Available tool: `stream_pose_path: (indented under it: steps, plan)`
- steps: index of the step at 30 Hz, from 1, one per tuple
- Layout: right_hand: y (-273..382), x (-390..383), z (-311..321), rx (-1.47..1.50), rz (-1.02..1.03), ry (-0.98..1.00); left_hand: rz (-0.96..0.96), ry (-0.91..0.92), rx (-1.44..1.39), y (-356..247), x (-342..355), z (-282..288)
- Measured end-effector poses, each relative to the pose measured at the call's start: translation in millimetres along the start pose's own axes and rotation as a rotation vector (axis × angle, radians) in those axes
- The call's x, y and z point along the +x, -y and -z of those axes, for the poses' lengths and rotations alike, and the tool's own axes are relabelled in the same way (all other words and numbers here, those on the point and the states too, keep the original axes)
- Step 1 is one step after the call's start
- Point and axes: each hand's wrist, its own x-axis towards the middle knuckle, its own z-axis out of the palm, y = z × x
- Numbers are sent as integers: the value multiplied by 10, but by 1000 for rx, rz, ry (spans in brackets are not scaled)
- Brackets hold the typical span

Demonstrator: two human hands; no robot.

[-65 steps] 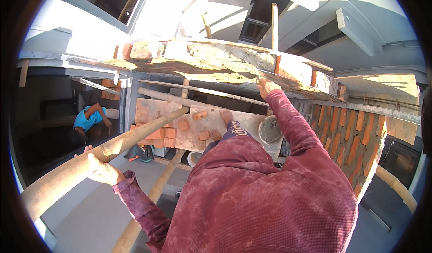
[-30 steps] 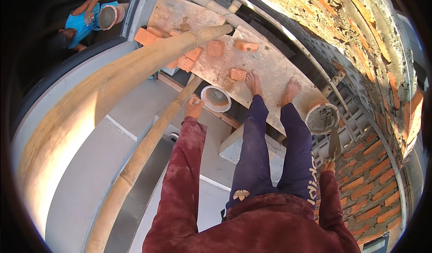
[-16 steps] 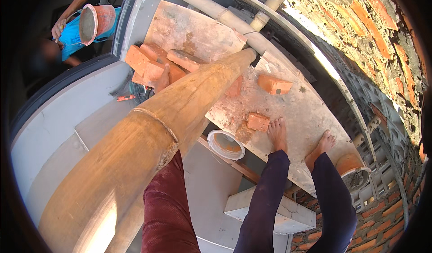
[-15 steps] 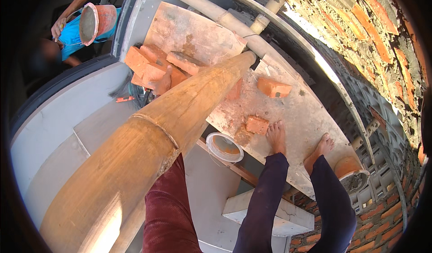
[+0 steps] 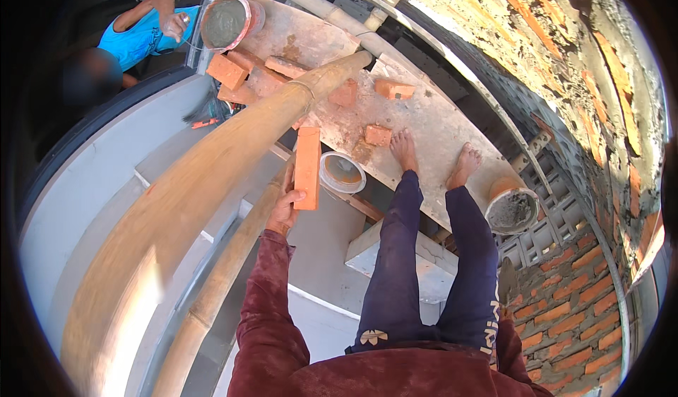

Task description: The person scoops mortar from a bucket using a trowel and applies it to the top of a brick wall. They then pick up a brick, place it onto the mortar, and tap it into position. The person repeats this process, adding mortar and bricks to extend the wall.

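My left hand [image 5: 282, 212] grips an orange brick [image 5: 307, 169] near its lower end, holding it upright beside the thick bamboo pole [image 5: 233, 143]. At the lower right, my right hand [image 5: 505, 313] is low beside my leg and mostly hidden. A greyish trowel blade [image 5: 507, 278] rises from it. Just above stands a bucket of grey mortar [image 5: 513, 211], at the edge of the board. Beside my bare feet lies a brick piece [image 5: 378, 135] on the plank platform [image 5: 452, 139].
Several bricks [image 5: 227, 70] are piled at the platform's far left. There a co-worker's hand [image 5: 173, 24] is next to another mortar bucket [image 5: 224, 24]. A white bucket [image 5: 342, 172] sits below the platform edge. A rough brick wall [image 5: 572, 65] rises on the right.
My left hand has come into clear view from behind the bamboo pole, with a brick in it. The co-worker's mortar bucket has moved right to the platform's far end. My view has shifted.
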Motion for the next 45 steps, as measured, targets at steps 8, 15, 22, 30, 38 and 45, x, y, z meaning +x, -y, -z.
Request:
stream_pose_path:
  steps: [8,15,22,30,38,45]
  plan:
    - [-1690,-1719,613,170,-36,-205,-95,698,383,-1110,-1954,-2675]
    - [-1377,-1303,532,272,-19,-207,-1087,831,1354,-2508,-2286,-4591]
    - [-1012,-1870,899,725,-100,-189,-1278,787,1876,-2754,-2003,-6172]
    - [-995,-3115,36,1328,-299,-363,-1470,1050,2008,-2491,-994,-6994]
    - [-755,-3726,-1093,1545,-566,-297,-1472,1241,1969,-2410,-693,-7062]
    - [-226,-3565,-697,1413,-518,-435,-1460,1299,1956,-2328,-732,-7032]
